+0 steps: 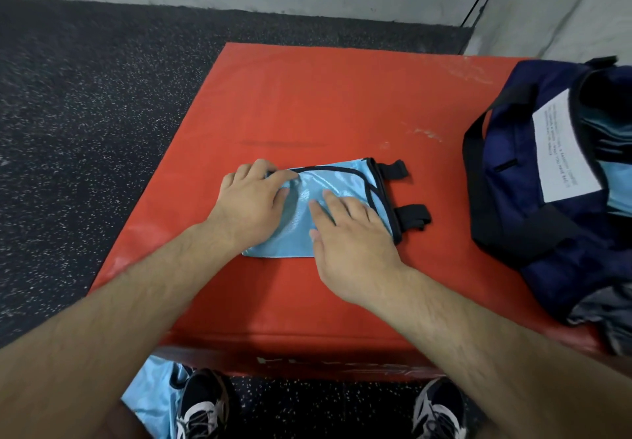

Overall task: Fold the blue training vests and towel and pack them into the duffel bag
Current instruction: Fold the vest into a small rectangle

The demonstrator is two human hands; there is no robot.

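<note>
The grip of the left hand (251, 195) is open, its fingers spread flat and pressing on the upper left corner of a folded, shiny light-blue training vest with black trim (301, 219). The right hand (352, 243) is open-gripped too, palm down, fingers straight on the vest's nearer right part. The vest lies near the middle of a red padded vinyl block (307, 103), with two black straps (412, 216) sticking out of its right edge. To the right on the block sits an open navy fabric duffel bag (513, 171) with a white printed sheet (564, 151) at its rim and light-blue cloth (619, 178) inside. A grey cloth (602, 308) lies at the bag's near end. Another light-blue vest (154, 394) lies on the speckled black floor (85, 113).
</note>
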